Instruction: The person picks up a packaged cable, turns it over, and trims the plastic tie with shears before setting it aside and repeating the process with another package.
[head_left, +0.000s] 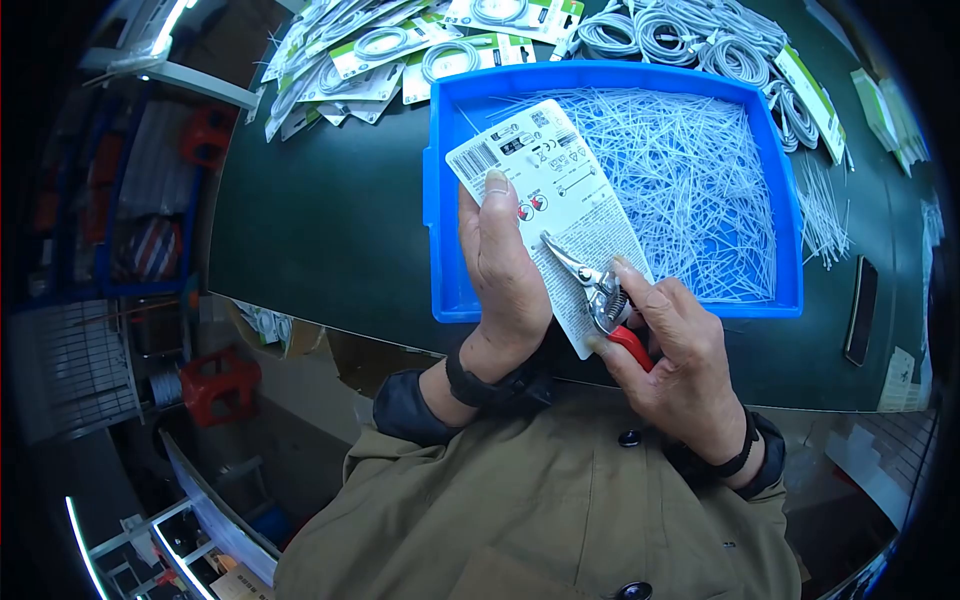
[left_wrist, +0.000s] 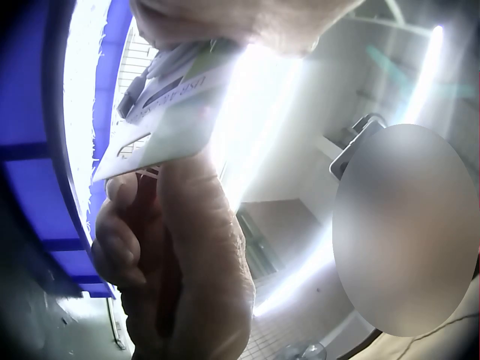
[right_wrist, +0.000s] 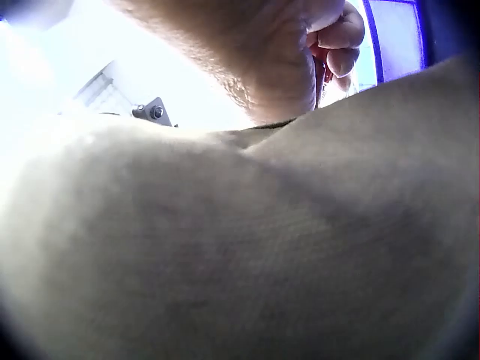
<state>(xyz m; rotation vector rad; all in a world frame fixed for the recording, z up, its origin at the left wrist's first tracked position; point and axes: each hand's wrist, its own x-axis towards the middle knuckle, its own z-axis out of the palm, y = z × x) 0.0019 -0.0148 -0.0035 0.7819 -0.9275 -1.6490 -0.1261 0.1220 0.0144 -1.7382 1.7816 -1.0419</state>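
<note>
My left hand (head_left: 508, 275) holds a white packaging card (head_left: 585, 160) tilted over the front left of the blue tray, thumb on its printed back and fingers behind. A barcode and small print face up. The left wrist view catches the card's other side (left_wrist: 176, 135), with a grey cable and its plug against it. In my right hand (head_left: 690, 365) are small pruning shears (head_left: 608, 300) with red handles and a coil spring. Their pointed metal tips overlap the middle of the card. My right fingers curl round the handles, which are partly hidden by the palm.
The blue tray (head_left: 438, 200) holds a thick tangle of thin white cable ties (head_left: 690, 180). More ties (head_left: 825, 215) lie right of it. Behind are piled carded cables (head_left: 380, 45) and loose coiled cables (head_left: 670, 40). A phone (head_left: 860, 310) lies near the table's right side.
</note>
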